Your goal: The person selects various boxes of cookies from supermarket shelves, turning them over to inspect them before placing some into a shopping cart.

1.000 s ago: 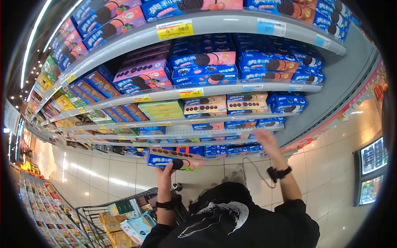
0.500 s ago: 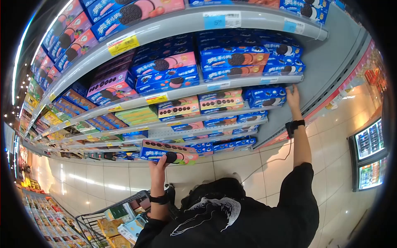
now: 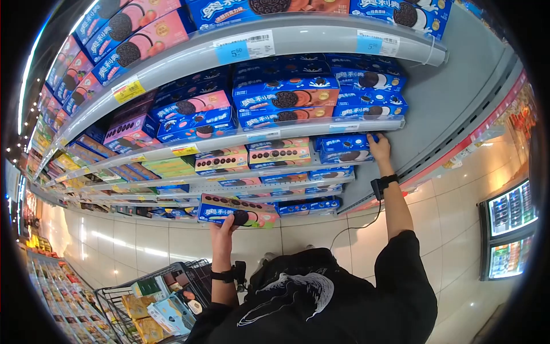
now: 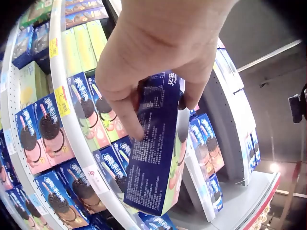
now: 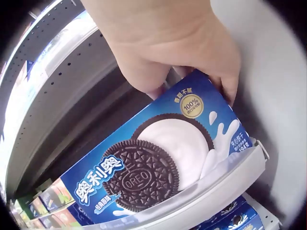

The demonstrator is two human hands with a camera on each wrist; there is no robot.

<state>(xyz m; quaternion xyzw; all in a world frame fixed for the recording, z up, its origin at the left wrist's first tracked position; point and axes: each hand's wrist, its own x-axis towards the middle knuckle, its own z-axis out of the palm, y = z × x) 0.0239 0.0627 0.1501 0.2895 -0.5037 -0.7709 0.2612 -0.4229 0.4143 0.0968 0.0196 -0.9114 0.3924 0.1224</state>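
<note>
My left hand [image 3: 222, 238] grips an Oreo cookie box [image 4: 153, 163] held out in front of the lower shelves. The box has a dark blue printed side and a pink and green front. In the left wrist view, the thumb and fingers clasp its upper end from both sides. At the right end of a middle shelf, my right hand [image 3: 382, 150] grips the end of a blue Oreo box [image 5: 163, 153]. A white-cream cookie is pictured on that front. The box sits behind the shelf's raised front lip [image 5: 211, 196], which hides its bottom edge, and some fingers are hidden behind it.
Stacked cookie boxes [image 3: 286, 100] fill the shelves above, beside a grey end panel [image 3: 441, 97]. A shopping cart [image 3: 114, 292] with packaged goods stands at lower left. A cable [image 3: 355, 228] hangs from the right wrist camera. Drinks coolers [image 3: 510, 229] stand far right.
My right hand has reached up to the shelf's right end and now grips the blue box there. The left hand keeps its box in about the same place. The head view has shifted.
</note>
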